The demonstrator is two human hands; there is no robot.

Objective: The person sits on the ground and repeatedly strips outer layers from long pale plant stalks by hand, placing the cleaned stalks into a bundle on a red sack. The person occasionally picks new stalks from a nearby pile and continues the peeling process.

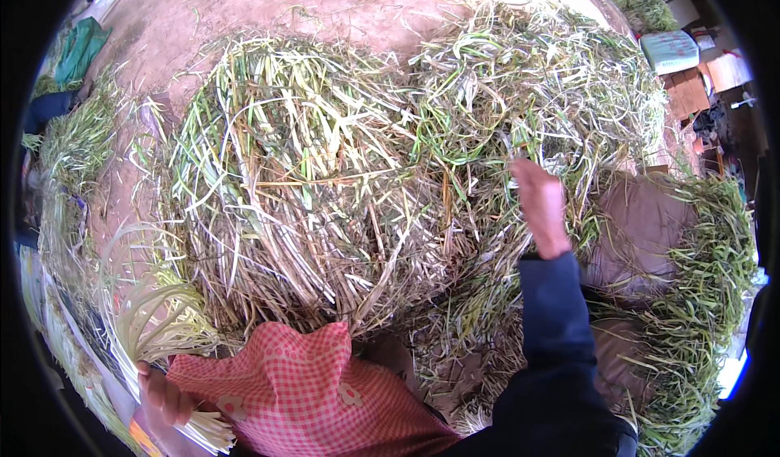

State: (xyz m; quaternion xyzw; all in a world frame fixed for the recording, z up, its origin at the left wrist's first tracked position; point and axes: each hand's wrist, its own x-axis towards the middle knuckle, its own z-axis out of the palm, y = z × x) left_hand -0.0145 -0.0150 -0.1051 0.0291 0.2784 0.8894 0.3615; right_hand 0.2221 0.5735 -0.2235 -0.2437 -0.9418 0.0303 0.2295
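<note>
My left hand (pixel 163 394) is at the lower left, closed around a bundle of pale, long-leaved stalks (pixel 137 329). The leaves fan upward from the fist and the whitish stalk ends stick out below it, beside a red checked apron (pixel 292 378) with flowers. Slightly blurred, my right hand (pixel 541 208) reaches out over the heap of loose leaves on the right (pixel 487 97), and no held thing shows in it. Whether it touches the leaves I cannot tell. Directly before me lies a large pile of green and brownish stalks (pixel 304 213).
More green leaves (pixel 701 311) lie along the right side, around brownish cloth-like surfaces (pixel 646 231). Bare reddish ground (pixel 262 3) shows beyond the piles. At the far left are a green bag (pixel 81 49) and a person's dark sleeve (pixel 52 108). Cardboard boxes (pixel 687 91) stand at the upper right.
</note>
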